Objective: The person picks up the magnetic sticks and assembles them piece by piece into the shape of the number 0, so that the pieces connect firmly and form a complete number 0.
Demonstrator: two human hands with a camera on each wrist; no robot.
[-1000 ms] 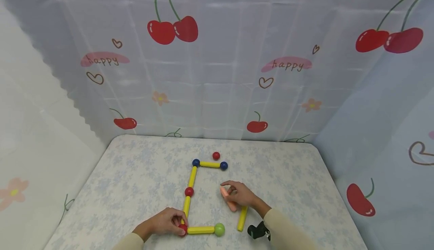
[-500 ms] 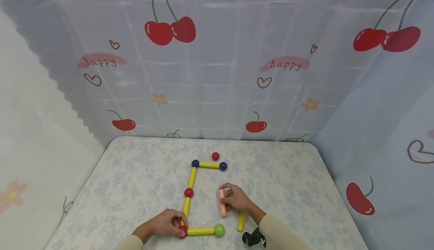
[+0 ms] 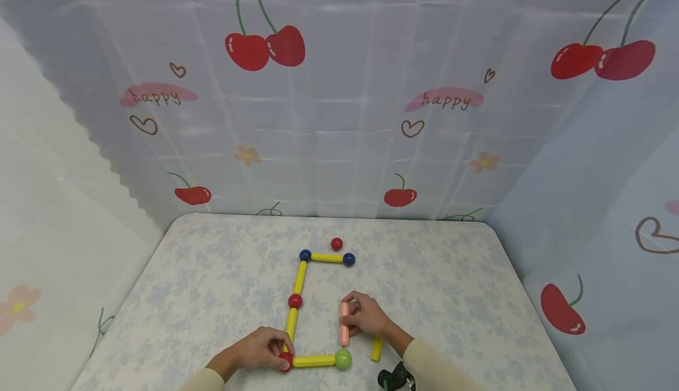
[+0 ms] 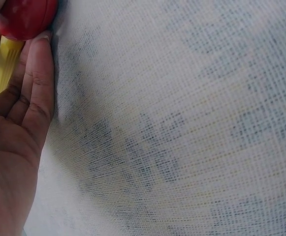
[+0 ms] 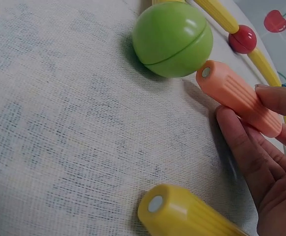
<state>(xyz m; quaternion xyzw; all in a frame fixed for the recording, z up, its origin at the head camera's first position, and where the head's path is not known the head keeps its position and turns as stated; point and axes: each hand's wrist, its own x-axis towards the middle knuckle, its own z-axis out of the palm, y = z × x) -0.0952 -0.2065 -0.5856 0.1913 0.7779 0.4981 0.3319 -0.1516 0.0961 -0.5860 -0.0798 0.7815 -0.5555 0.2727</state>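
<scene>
My right hand pinches a salmon-pink magnetic rod between thumb and fingers. In the right wrist view the rod's metal-tipped end sits close to a green ball; I cannot tell if they touch. My left hand holds a red ball at the near left corner of a chain of yellow rods and balls. One yellow rod links that red ball to the green one. Another yellow rod runs from it up to a second red ball.
Farther back, the chain continues through a yellow rod to a blue ball and ends at another blue ball. A loose red ball lies behind it. A loose yellow rod and a black object lie near my right arm.
My right hand has turned the pink rod from slanted to nearly straight and brought it left and nearer the green ball. The left hand stays at the red ball.
</scene>
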